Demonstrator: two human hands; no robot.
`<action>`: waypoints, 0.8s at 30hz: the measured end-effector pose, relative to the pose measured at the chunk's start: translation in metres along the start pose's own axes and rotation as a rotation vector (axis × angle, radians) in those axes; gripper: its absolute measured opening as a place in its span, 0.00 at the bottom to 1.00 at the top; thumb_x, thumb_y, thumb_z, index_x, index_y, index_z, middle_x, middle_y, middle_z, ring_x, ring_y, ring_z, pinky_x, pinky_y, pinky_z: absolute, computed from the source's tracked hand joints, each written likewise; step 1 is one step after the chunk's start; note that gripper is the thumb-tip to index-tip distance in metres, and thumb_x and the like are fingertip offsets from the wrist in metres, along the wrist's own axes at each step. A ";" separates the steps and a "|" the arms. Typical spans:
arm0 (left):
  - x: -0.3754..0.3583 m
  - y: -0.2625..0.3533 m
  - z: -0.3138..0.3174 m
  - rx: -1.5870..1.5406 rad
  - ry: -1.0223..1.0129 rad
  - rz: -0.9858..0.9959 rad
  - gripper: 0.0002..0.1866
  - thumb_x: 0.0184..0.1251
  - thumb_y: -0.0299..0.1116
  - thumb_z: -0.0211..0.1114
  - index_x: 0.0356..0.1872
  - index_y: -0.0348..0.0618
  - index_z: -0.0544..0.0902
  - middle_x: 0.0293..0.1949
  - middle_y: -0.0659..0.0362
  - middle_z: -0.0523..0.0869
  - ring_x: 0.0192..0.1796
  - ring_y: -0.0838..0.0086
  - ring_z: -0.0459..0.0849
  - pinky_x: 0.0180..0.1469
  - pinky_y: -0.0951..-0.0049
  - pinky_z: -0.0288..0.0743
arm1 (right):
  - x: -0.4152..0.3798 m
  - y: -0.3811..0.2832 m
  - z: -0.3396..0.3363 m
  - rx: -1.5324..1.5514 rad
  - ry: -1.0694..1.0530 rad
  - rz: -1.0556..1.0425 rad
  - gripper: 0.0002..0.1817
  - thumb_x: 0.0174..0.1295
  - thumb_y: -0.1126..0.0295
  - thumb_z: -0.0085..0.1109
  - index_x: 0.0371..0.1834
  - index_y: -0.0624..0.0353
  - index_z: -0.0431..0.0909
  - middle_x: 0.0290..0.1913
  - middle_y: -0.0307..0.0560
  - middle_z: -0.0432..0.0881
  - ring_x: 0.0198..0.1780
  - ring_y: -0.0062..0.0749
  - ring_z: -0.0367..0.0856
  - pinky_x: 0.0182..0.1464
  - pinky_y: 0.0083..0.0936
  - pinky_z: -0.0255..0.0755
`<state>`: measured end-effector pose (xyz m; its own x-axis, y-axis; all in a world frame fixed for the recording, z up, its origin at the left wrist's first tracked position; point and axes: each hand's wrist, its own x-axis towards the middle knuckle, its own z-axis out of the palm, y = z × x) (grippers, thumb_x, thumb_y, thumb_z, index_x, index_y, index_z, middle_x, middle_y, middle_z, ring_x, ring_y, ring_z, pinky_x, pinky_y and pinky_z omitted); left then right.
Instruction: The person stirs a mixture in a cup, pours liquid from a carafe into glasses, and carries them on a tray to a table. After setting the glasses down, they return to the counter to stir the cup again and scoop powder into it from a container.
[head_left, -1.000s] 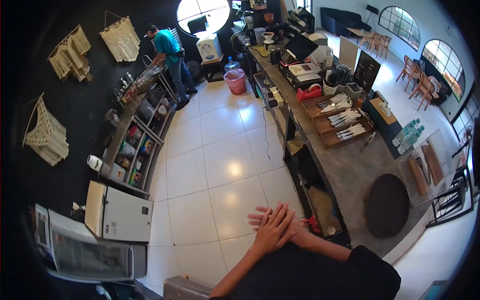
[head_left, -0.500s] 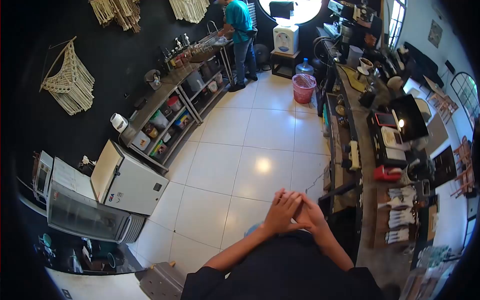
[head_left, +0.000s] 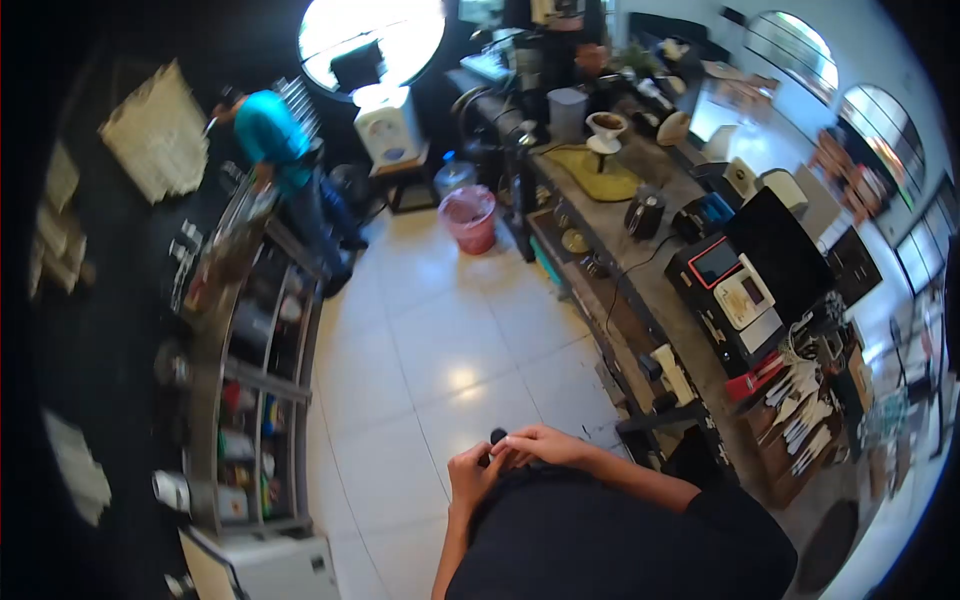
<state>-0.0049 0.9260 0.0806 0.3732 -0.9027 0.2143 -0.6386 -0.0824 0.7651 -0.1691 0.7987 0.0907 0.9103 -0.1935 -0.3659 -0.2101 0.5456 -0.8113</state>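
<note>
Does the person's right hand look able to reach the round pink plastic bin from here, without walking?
Probably not: the bin stands well beyond the right hand, across white floor tiles. Nothing visible blocks the way, but the distance looks too long for an arm.

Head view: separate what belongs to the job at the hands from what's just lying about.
Seemingly in the job:
left hand and right hand, close together
small dark thing near them; unclear what, or whether held

Apparently just lying about:
reddish bin
water dispenser
yellow-green mat
white-wrapped bundles
</note>
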 end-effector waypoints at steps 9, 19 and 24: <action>0.259 -0.020 0.003 -0.046 -0.352 0.140 0.24 0.72 0.41 0.71 0.18 0.40 0.76 0.12 0.56 0.69 0.14 0.69 0.65 0.23 0.67 0.58 | 0.021 -0.083 -0.124 0.075 0.844 -0.403 0.15 0.77 0.64 0.59 0.42 0.67 0.86 0.39 0.47 0.90 0.44 0.28 0.88 0.52 0.26 0.80; 0.443 -0.039 0.133 -0.274 -0.551 0.032 0.12 0.73 0.33 0.70 0.34 0.33 0.84 0.20 0.58 0.81 0.24 0.79 0.76 0.29 0.73 0.70 | 0.069 -0.191 -0.296 -0.084 1.245 -0.573 0.18 0.76 0.63 0.59 0.28 0.62 0.80 0.26 0.37 0.82 0.28 0.18 0.77 0.36 0.19 0.72; 0.526 -0.015 0.176 -0.337 -0.605 0.089 0.09 0.72 0.34 0.70 0.41 0.36 0.85 0.27 0.58 0.86 0.31 0.75 0.84 0.33 0.72 0.74 | 0.064 -0.276 -0.344 -0.080 1.291 -0.706 0.10 0.74 0.69 0.61 0.38 0.65 0.80 0.29 0.39 0.84 0.30 0.19 0.81 0.37 0.19 0.74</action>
<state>0.0822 0.3778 0.0751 -0.1742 -0.9846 -0.0158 -0.3692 0.0505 0.9280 -0.1760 0.3552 0.1344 -0.1023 -0.9948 -0.0019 0.0749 -0.0058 -0.9972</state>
